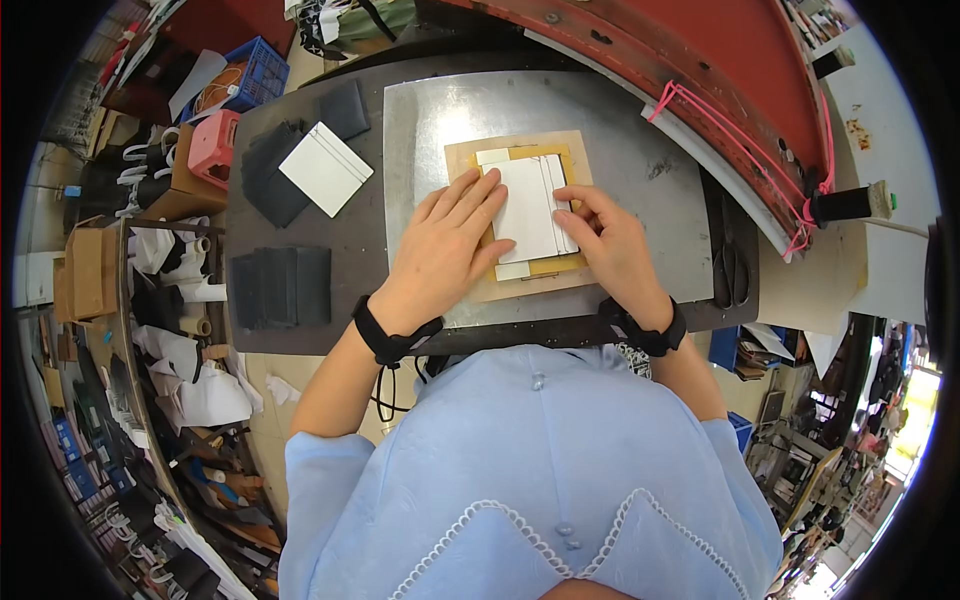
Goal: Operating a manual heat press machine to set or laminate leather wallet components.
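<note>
A white rectangular sheet (529,214) with dark lines lies on a yellow frame-like template (564,265), over a tan board (585,171) on a metal plate (645,255). My left hand (454,236) rests flat on the sheet's left side, fingers spread a little. At the sheet's right edge, my right hand (611,240) has thumb and fingertips touching it; whether they pinch it cannot be told. Another white lined piece (326,169) lies to the left, partly over dark sheets (270,176). A stack of dark pieces (281,287) sits near the table's left edge.
A red metal machine beam (720,75) with pink cord (720,135) crosses the upper right. Scissors (730,262) lie at the table's right end. Left of the table stand a pink plastic stool (213,148), a blue crate (262,71) and a rack (142,360) of material.
</note>
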Available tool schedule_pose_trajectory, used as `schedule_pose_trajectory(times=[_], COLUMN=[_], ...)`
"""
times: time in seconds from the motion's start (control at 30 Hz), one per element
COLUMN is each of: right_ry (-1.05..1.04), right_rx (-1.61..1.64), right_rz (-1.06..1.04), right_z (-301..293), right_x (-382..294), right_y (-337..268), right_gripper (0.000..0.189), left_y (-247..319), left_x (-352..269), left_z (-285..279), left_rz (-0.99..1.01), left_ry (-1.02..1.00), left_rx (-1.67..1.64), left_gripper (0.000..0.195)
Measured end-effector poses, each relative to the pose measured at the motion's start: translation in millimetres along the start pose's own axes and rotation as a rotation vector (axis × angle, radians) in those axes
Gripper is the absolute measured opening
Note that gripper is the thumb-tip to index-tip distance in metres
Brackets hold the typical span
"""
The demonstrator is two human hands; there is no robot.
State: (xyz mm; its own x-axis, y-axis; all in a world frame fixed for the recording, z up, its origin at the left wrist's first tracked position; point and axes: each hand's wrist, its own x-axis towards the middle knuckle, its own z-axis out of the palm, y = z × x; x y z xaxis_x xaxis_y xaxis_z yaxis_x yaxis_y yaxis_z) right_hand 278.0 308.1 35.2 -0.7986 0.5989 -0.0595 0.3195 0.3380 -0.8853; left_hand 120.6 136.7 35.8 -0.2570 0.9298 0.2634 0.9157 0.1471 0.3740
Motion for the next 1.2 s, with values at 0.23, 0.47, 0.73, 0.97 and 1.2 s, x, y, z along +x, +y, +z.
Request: schedule_pose_trajectory(times=[0.23,0.47,0.73,0.97,1.2], right_ry=[-0.025,0.004,0.036,0.024,0.023], right_rx=[-0.017,-0.097,-0.042,-0.15,-0.178], right_rz=[0.008,-0.135,-0.173,-0.185,-0.209], right_z=[-3.2,-1.5,4.4,1.8,1.8], right_x=[0.0,0.0,-1.2,-2.8,-2.8], right_y=[-4.9,-2.7,4.5,-0.7,-1.8], right_gripper=[0.025,0.023,0.022,0.022,0.023], left_y=[1.9,0.7,-3.8,-1.9,-4.8], left_x=[-2.3,-1.6,0.0,1.2,4.5], left_z=[0.7,-0.3,-0.2,0.7,-1.0], left_rz=[-0.011,0.001,0.03,0.092,0.065], left_ry=[-0.009,-0.014,-0.064,-0.043,-0.063], left_rx=[0.044,0.059,-0.013,0.077,-0.034], left_gripper=[0.06,0.058,0.052,0.051,0.059])
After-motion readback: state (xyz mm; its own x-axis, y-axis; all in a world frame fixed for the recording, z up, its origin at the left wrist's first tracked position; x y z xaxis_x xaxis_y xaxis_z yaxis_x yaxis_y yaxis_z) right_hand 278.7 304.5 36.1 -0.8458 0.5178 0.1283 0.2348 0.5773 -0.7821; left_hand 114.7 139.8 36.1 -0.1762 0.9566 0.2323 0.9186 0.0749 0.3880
